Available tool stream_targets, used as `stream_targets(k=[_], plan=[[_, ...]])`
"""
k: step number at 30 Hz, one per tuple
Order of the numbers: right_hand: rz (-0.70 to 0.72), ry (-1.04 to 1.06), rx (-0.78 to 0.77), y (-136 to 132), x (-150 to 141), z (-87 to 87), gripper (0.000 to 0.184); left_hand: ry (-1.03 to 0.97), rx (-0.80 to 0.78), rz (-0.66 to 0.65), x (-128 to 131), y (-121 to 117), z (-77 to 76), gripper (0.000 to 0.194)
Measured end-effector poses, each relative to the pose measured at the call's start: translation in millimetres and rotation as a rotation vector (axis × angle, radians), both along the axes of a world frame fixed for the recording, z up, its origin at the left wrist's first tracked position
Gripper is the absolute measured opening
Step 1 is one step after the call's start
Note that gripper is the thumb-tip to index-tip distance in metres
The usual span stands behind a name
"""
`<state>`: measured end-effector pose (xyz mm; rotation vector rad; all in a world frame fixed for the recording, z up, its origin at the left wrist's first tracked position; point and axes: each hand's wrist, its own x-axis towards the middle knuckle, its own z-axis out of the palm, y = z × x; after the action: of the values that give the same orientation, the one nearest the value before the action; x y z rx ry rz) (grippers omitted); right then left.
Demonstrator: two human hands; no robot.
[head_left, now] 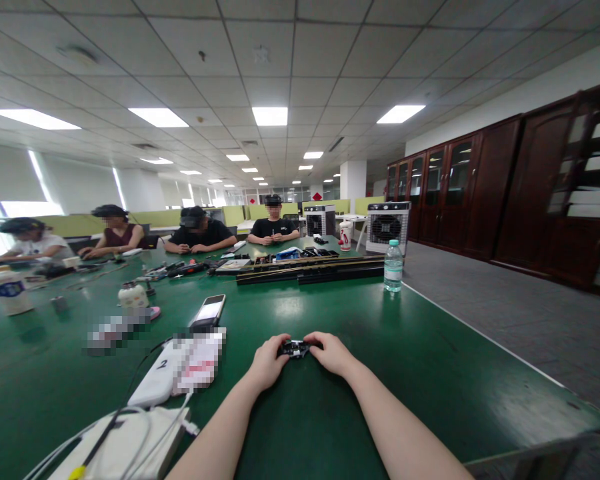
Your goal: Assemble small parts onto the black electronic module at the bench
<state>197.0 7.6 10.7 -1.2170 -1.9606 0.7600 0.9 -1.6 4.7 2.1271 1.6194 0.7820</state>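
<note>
A small black part with light and silvery pieces on it (296, 349) is at the middle of the green table (380, 333), low over or resting on its top; I cannot tell which. It looks like a little mechanical or electronic assembly, too small to name. My left hand (270, 360) grips its left end between thumb and fingers. On the right end, my right hand (331, 353) holds it in the same way, fingers curled round the edge. The fingertips hide both ends of the part.
Left of my arms lie a white power bank (153, 377), a phone (210, 310), and a white box (125, 447) with cables. A water bottle (393, 268) stands near the right edge. Long black rails (330, 270) and tools lie farther back. Several people sit across the table.
</note>
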Motion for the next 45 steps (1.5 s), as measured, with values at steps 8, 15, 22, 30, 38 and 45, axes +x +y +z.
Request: stream_targets(k=[8, 15, 22, 30, 38, 45], plan=[[-0.003, -0.012, 0.013, -0.9, 0.6, 0.6, 0.031, -0.007, -0.011, -0.002, 0.0, -0.8, 0.9, 0.045], [-0.001, -0.013, 0.027, -1.0, 0.0, 0.9, 0.031, 0.020, -0.021, 0.011, 1.5, -1.5, 1.7, 0.049], [0.001, -0.006, 0.016, -2.1, 0.1, 1.7, 0.030, 0.072, -0.033, 0.026, 3.0, -4.9, 6.9, 0.050], [-0.002, 0.003, 0.012, -3.1, -0.3, 2.5, 0.031, 0.091, -0.034, 0.028, 4.0, -7.4, 10.0, 0.048], [-0.004, -0.006, 0.006, -2.6, -0.3, 2.1, 0.031, 0.090, -0.034, 0.032, 4.1, -8.5, 11.3, 0.047], [-0.002, 0.011, 0.015, -2.5, -0.6, 1.3, 0.031, 0.097, -0.006, 0.015, 3.7, -6.7, 8.3, 0.049]])
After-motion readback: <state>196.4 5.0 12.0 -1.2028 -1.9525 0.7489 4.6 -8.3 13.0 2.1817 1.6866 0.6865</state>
